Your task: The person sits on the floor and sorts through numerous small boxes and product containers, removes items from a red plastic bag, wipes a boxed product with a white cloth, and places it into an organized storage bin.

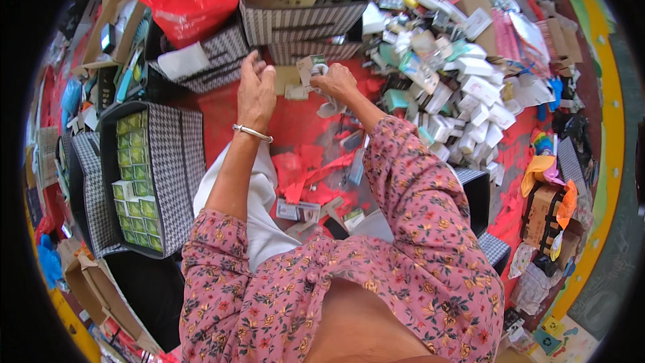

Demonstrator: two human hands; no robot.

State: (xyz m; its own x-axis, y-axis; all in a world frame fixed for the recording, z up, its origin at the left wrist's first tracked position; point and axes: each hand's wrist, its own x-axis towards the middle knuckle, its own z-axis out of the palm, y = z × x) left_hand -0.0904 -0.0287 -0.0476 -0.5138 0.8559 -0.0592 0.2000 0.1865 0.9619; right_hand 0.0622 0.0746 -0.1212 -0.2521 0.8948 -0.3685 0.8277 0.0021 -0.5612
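My left hand (256, 97), with a bangle at the wrist, is raised in front of the houndstooth bins. Its fingers are partly bent and apart, and nothing shows in them. Farther right, my right hand (337, 82) is closed on a crumpled grey-white strip (330, 107); whether it is cloth or something else I cannot make out. A small brown and green box (308, 66) appears right beside its fingertips. Whether that box is held too is unclear. Some flat beige pieces (289, 79) lie on the red floor covering between the hands.
A large heap of small white boxes (470, 87) spreads at the right. At the left, a houndstooth bin (176, 168) holds several rows of green-white boxes (136, 168). More patterned bins (302, 21) and a red plastic bag (195, 3) stand ahead. Torn red scraps (306, 175) lie between my legs.
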